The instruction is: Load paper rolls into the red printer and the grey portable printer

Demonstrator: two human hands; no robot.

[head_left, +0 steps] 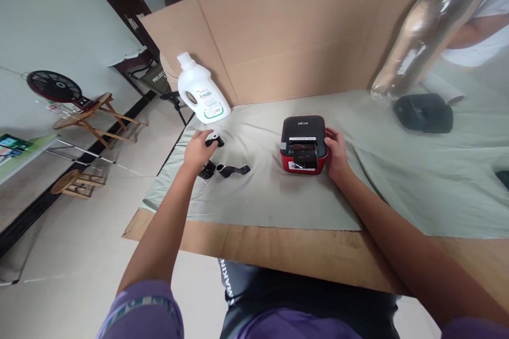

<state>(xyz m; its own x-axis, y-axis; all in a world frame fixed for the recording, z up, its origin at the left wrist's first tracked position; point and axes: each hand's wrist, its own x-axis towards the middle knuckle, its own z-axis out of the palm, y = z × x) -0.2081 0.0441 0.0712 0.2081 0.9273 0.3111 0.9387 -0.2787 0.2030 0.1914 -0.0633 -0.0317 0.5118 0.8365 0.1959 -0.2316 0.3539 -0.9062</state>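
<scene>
A red and black label printer (304, 144) sits on the cloth in front of me, with a strip of dark material showing at its front slot. My right hand (337, 152) rests against the printer's right side, fingers curled at its edge. To the left, my left hand (200, 149) has its thumb and forefinger around a small black roll (217, 140) with a white core. Just below that hand lies another small black item (207, 171), partly hidden. Beside it is a black ribbon roll (233, 170) with a loose tail.
A white detergent bottle (203, 90) stands at the back left, before an upright cardboard panel (302, 42). Back right are a large clear plastic bottle (425, 32) and a dark object (423, 113). A person's arm (473, 32) shows behind. The wooden table edge (254, 241) runs nearest me.
</scene>
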